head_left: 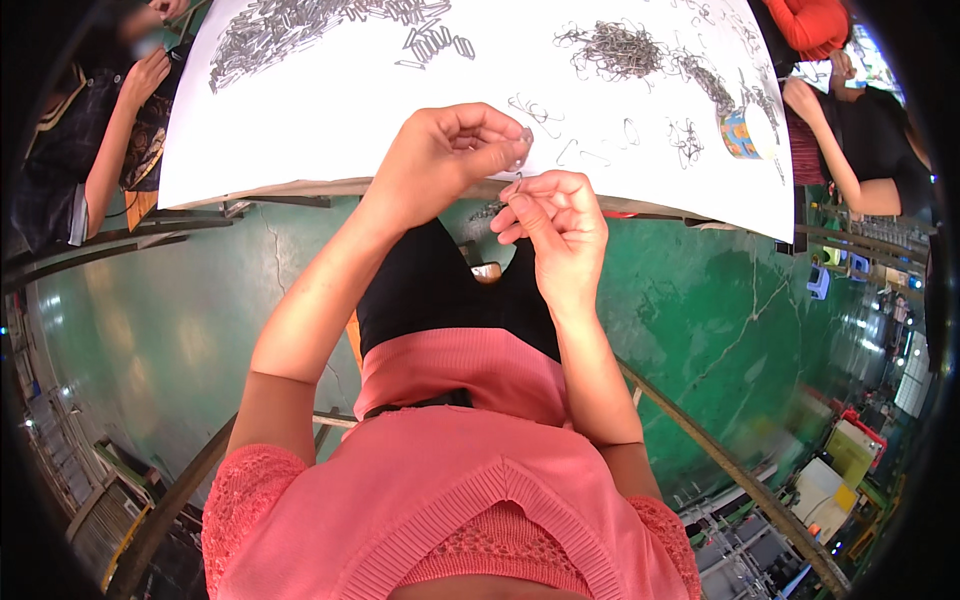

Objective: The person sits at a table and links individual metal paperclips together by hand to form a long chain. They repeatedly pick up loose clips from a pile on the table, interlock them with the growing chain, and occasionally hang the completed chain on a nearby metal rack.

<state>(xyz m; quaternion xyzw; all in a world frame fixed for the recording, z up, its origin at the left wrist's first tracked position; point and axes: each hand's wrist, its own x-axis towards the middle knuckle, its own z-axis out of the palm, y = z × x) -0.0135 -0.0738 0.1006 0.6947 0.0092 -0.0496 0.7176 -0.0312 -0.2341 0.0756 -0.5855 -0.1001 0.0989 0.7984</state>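
Both hands meet just above the near edge of a white-topped table (330,140). My left hand (450,155) is closed in a pinch, thumb against fingertips. A small glint shows at those fingertips, too small to name. Lower and to its right, my right hand (560,215) pinches a thin metal wire hook (518,181) between thumb and forefinger, its tip pointing up toward the left hand. Beyond the hands lie loose wire hooks (535,112). A larger tangled heap of wire hooks (622,50) sits farther back.
Long metal wire loops (275,40) are heaped at the far left, with a smaller group (437,43) beside them. A patterned tub (746,134) stands near the right edge. Co-workers' hands show at the left (148,75) and right (802,98). Green floor (700,300) lies below.
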